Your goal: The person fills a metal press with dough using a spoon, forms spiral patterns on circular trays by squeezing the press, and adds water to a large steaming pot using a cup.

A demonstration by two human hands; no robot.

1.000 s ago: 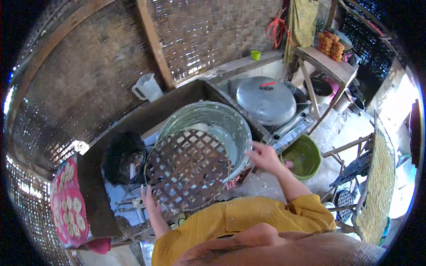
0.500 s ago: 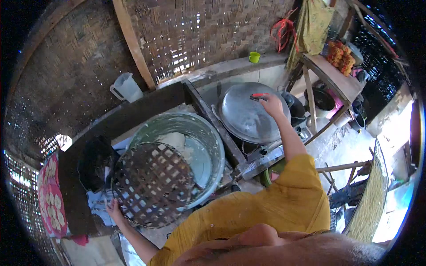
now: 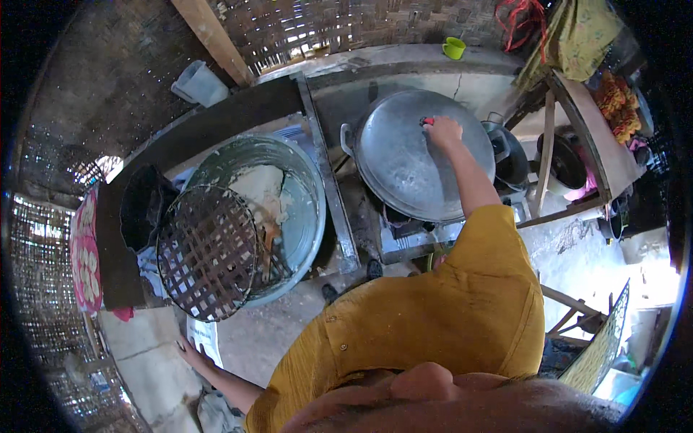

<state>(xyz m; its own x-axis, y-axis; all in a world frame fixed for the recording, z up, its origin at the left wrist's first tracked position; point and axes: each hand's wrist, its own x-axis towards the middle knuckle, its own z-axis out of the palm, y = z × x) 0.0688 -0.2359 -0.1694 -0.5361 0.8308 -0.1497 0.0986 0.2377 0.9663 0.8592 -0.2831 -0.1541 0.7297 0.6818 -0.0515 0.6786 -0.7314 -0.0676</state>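
My right hand (image 3: 445,130) grips the red-marked handle on the domed lid (image 3: 404,162) of a large metal pot, which sits on a stove. My left hand (image 3: 193,355) hangs at the lower left, fingers apart and holding nothing, in front of the basin. A round, open-weave lattice tray (image 3: 203,257) rests tilted on the left side of a large green-grey basin (image 3: 307,216). A white lump (image 3: 256,184) and a wooden piece (image 3: 268,244) lie inside the basin.
A dark trough (image 3: 159,148) holds the basin and a black item (image 3: 144,206). A plastic jug (image 3: 202,83), green mug (image 3: 453,48), dark pot (image 3: 509,162), wooden table (image 3: 613,173) and woven mat (image 3: 599,350) surround me, with pink cloth (image 3: 88,260) at left.
My right hand has moved from the basin rim to the pot lid's handle. My left hand has released the lattice tray and moved down. The view has shifted toward the pot.
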